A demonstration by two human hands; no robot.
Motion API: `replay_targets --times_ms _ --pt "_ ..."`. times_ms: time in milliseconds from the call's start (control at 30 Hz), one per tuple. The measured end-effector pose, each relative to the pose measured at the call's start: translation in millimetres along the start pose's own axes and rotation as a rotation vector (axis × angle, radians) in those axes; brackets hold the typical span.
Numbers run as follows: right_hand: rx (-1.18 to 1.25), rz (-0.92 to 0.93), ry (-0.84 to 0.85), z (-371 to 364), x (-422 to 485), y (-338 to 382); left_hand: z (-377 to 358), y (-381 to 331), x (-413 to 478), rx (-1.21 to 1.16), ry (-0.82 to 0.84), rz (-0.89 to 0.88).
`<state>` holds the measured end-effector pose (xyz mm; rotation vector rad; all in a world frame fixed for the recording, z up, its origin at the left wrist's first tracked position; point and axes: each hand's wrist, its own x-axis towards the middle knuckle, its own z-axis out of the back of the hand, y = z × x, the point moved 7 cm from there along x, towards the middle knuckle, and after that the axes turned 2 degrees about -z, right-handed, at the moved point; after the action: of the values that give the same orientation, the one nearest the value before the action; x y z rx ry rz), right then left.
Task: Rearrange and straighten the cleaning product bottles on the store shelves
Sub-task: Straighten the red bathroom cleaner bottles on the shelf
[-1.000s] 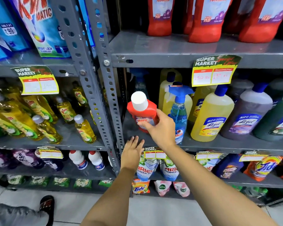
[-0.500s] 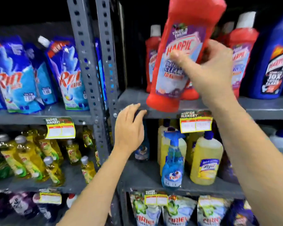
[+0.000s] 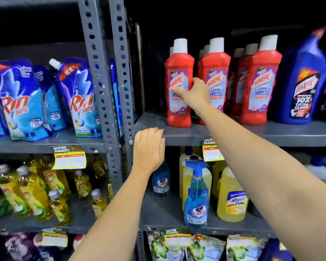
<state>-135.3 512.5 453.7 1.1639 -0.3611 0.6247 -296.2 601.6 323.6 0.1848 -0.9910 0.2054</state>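
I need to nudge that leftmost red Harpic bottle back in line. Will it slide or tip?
The tall red plastic Harpic bottle with the white cap looks narrow for its height, so a high push probably tips it. The grey metal shelf looks smooth, so a low push likely slides it. The right hand on its label sits mid-height, which seems borderline.

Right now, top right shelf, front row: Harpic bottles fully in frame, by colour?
Red Harpic bathroom cleaner bottles: 3
Blue Harpic bottle: 1
Total: 4
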Motion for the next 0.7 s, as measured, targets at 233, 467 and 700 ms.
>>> replay_targets --times_ms 233,467,700 --pt "0.004 -0.116 0.213 -21 -20 -37 0 -1 0 -0.011 -0.06 -0.006" --pt "-0.008 -0.097 0.194 -26 -19 -37 1 -1 0 0.001 -0.085 -0.015" --pt "0.07 -0.099 0.249 -30 -27 -37 3 -3 -1 0.02 -0.007 0.006"
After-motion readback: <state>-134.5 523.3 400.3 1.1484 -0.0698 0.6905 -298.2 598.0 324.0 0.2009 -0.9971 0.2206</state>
